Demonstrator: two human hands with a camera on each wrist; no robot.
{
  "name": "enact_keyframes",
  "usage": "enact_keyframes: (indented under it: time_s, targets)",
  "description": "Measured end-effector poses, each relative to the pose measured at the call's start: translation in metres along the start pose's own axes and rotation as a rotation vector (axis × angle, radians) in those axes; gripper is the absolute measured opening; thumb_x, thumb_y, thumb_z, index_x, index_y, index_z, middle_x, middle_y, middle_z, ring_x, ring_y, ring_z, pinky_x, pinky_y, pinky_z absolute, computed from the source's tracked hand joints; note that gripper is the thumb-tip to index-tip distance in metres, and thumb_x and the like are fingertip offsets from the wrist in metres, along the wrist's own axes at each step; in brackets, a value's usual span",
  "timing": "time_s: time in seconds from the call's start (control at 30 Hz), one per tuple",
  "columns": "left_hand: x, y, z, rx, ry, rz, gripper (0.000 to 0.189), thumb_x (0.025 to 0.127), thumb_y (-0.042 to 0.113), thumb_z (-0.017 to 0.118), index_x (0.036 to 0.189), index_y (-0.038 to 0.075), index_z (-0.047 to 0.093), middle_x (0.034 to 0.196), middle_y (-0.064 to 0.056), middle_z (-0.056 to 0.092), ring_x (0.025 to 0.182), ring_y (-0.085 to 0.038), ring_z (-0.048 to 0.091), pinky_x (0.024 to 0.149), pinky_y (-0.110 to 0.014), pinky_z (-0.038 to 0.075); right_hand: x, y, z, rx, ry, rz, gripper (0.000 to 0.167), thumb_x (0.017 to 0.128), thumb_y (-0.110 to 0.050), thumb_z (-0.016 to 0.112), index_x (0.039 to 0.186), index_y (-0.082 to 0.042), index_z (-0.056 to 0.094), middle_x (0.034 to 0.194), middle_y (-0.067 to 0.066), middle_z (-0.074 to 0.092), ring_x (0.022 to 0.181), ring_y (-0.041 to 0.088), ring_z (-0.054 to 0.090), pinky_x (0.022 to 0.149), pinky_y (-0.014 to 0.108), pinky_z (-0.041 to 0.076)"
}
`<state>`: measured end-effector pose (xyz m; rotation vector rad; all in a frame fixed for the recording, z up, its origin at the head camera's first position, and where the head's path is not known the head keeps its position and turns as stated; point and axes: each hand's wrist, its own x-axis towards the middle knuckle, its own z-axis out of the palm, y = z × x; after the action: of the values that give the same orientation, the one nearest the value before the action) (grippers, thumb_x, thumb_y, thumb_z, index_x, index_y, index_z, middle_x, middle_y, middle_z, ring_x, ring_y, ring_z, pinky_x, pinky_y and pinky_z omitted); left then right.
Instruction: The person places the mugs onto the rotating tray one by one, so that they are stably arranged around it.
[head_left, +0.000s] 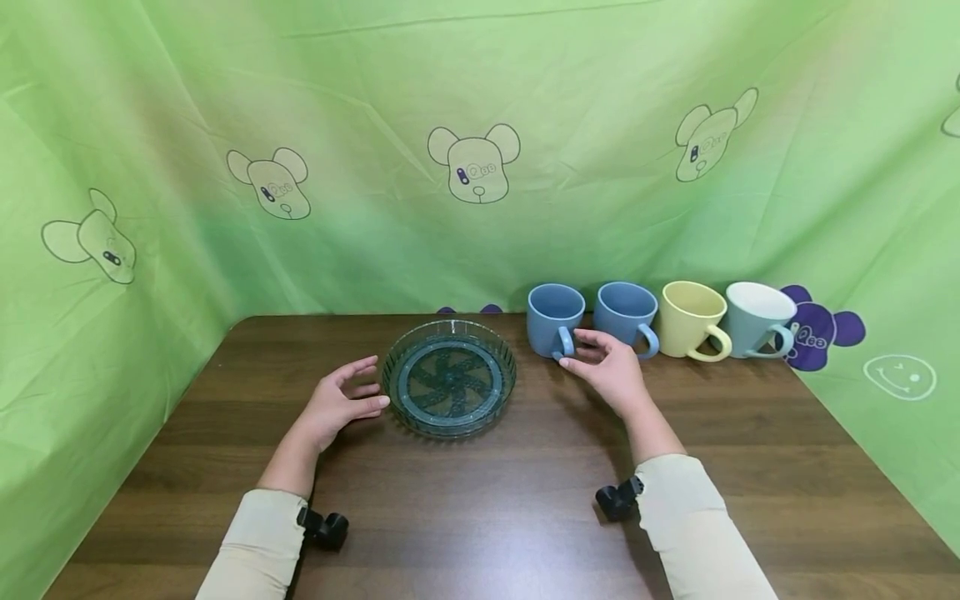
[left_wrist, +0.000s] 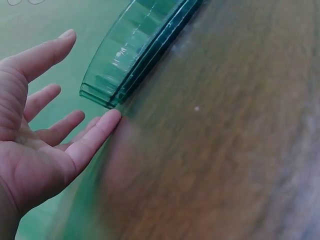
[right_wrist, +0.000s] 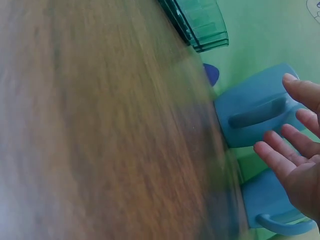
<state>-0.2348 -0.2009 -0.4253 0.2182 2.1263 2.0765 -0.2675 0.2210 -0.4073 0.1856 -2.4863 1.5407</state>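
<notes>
A round, clear green tray (head_left: 450,327) with a ribbed wall lies on the table. My left hand (head_left: 341,400) is at the tray's left side with its fingers spread, the fingertips right by the wall; the left wrist view shows the little finger close to the tray's base (left_wrist: 120,65). Over on the right, my right hand (head_left: 611,375) reaches toward the leftmost blue mug (head_left: 551,321). Its thumb and fingers are parted on either side of the mug's handle (right_wrist: 257,114) and not curled round it. A second blue mug (head_left: 622,312) stands just behind that hand.
Right of the blue mugs stand a yellow mug (head_left: 686,321) and a teal mug with a white inside (head_left: 750,321), all in a row along the back edge. A green printed cloth (head_left: 375,242) hangs behind the brown wooden table (head_left: 465,517).
</notes>
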Motion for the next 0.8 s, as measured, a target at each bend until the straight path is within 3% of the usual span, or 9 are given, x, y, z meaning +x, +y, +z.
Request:
enact_keyframes:
  time_s: [0.1, 0.37, 0.6, 0.8]
  targets:
    - [0.001, -0.001, 0.002, 0.004, -0.010, -0.011, 0.078, 0.083, -0.005, 0.073, 0.150, 0.001, 0.033, 0.148, -0.025, 0.033, 0.129, -0.043, 0.042, 0.081, -0.033, 0.058, 0.001, 0.001, 0.003, 0.048, 0.014, 0.026, 0.055, 0.083, -0.011, 0.079, 0.131, 0.003, 0.057, 0.126, 0.022, 0.061, 0.109, 0.031, 0.063, 0.077, 0.010, 0.050]
    - [0.002, -0.003, 0.005, 0.037, -0.009, -0.010, 0.079, 0.082, -0.008, 0.073, 0.149, -0.001, 0.032, 0.145, -0.027, 0.038, 0.128, -0.043, 0.043, 0.081, -0.030, 0.058, 0.005, 0.002, 0.010, 0.137, 0.061, 0.060, 0.051, 0.081, -0.008, 0.080, 0.126, 0.003, 0.061, 0.121, 0.023, 0.062, 0.089, 0.003, 0.063, 0.075, 0.012, 0.052]
    - [0.004, -0.006, 0.006, 0.055, -0.011, -0.007, 0.076, 0.083, -0.007, 0.072, 0.148, -0.004, 0.033, 0.146, -0.028, 0.037, 0.127, -0.043, 0.043, 0.083, -0.024, 0.056, 0.006, 0.000, 0.017, 0.208, 0.112, 0.079, 0.047, 0.079, -0.003, 0.080, 0.122, 0.008, 0.063, 0.113, 0.026, 0.064, 0.082, 0.000, 0.062, 0.074, 0.012, 0.053]
    - [0.004, -0.008, 0.007, 0.046, -0.007, -0.022, 0.075, 0.082, -0.008, 0.071, 0.148, -0.005, 0.034, 0.148, -0.026, 0.035, 0.128, -0.042, 0.042, 0.083, -0.023, 0.055, 0.006, 0.002, 0.021, 0.280, 0.143, 0.108, 0.047, 0.078, 0.001, 0.080, 0.122, 0.009, 0.063, 0.098, 0.008, 0.070, 0.080, -0.003, 0.063, 0.073, 0.013, 0.054]
